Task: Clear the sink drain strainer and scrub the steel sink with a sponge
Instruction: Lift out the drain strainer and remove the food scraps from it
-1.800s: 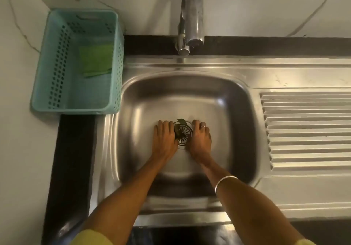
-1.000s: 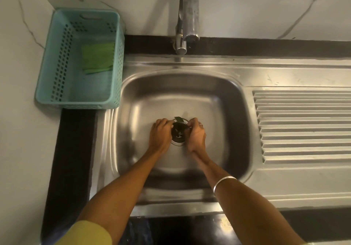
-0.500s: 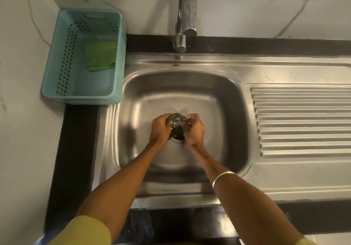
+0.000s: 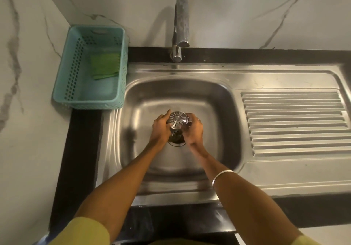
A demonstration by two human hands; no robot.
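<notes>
The round slotted steel drain strainer [image 4: 178,120] is lifted a little above the bowl of the steel sink [image 4: 212,112]. My left hand [image 4: 160,129] grips its left edge and my right hand [image 4: 193,131] grips its right edge. Below them the dark open drain hole [image 4: 176,138] shows, with some debris inside it. A green sponge [image 4: 104,65] lies in the teal plastic basket [image 4: 62,93] left of the sink.
A steel tap [image 4: 181,24] rises behind the bowl, its spout over the back rim. The ribbed drainboard [image 4: 294,123] spreads to the right. Black counter strips frame the sink; marbled wall at the back and left.
Both hands went from resting flat beside the drain to gripping the strainer and lifting it out, uncovering the drain hole. The camera view has tilted up, showing more of the tap.
</notes>
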